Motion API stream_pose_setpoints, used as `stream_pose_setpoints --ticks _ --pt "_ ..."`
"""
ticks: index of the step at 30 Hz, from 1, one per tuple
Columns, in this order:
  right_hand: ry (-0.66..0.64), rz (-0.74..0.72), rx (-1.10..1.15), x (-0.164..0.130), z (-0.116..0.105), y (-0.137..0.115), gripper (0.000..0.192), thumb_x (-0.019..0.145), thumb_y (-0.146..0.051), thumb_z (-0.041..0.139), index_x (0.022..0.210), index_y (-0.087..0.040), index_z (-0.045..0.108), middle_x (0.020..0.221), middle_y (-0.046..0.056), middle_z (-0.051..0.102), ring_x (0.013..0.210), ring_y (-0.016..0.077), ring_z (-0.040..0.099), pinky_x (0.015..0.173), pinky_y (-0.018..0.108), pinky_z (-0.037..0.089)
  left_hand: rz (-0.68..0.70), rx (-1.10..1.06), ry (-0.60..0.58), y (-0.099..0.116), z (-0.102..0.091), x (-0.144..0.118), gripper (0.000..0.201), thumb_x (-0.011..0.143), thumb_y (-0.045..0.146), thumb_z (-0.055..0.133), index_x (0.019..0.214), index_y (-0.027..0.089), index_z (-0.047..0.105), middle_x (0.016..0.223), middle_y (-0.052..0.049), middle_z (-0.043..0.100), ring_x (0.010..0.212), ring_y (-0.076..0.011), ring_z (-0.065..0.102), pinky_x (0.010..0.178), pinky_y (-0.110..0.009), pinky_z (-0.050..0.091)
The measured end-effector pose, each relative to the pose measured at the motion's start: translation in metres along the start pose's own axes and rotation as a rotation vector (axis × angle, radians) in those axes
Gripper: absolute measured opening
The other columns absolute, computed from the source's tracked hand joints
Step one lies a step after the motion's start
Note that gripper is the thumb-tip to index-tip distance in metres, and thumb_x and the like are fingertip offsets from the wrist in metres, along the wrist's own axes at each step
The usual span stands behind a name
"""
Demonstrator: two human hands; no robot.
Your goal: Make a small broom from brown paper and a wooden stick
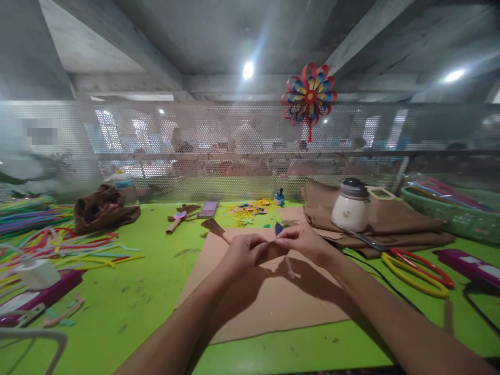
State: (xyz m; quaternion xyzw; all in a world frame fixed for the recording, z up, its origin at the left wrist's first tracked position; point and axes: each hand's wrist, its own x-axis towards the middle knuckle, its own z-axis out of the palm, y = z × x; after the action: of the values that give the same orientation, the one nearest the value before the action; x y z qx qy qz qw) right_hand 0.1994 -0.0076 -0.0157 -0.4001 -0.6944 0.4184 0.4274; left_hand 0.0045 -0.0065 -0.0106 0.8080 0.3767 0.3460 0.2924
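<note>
My left hand (244, 251) and my right hand (303, 242) meet over a tan sheet of paper or card (250, 307). Between their pinched fingertips is a small brown paper-like piece (273, 253), partly covered by the fingers. Just beyond the left hand, a brown fringed piece (214, 227) with a tan stem lies at the sheet's far edge. A dark blue pointed thing (278, 228) shows behind the right fingers. Below them is a thin whitish piece (289, 267), whose kind I cannot make out.
Red-and-yellow-handled scissors (417, 271) lie right, by a white jar (350, 208) on folded brown material (406, 221). Purple power strips (471, 266) flank the work. Colourful strips (89, 245) and a crumpled brown bundle (103, 208) lie left. Yellow scraps (250, 208) and a small bottle (279, 197) stand behind.
</note>
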Motion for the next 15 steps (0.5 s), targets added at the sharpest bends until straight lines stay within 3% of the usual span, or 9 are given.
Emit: stream_pose_setpoints --ticks 7,15 --pt "-0.021 -0.053 0.01 0.001 -0.001 0.006 0.018 0.073 -0.034 0.067 0.075 -0.016 0.072 0.061 0.0 0.058 0.058 0.0109 0.048 0.058 0.026 0.038 -0.015 0.009 -0.021 0.005 -0.002 0.0 0.025 0.079 0.025 0.046 0.058 0.016 0.058 0.049 0.002 0.054 0.049 -0.0108 0.046 0.05 -0.022 0.032" --pt "-0.047 -0.075 -0.018 -0.001 -0.001 0.002 0.028 0.072 -0.04 0.065 0.061 -0.015 0.068 0.056 0.0 0.056 0.056 0.0119 0.047 0.058 0.027 0.037 0.008 0.126 -0.04 0.015 -0.005 -0.004 0.028 0.079 0.021 0.044 0.052 0.016 0.05 0.049 0.002 0.052 0.049 -0.0097 0.044 0.051 -0.021 0.031"
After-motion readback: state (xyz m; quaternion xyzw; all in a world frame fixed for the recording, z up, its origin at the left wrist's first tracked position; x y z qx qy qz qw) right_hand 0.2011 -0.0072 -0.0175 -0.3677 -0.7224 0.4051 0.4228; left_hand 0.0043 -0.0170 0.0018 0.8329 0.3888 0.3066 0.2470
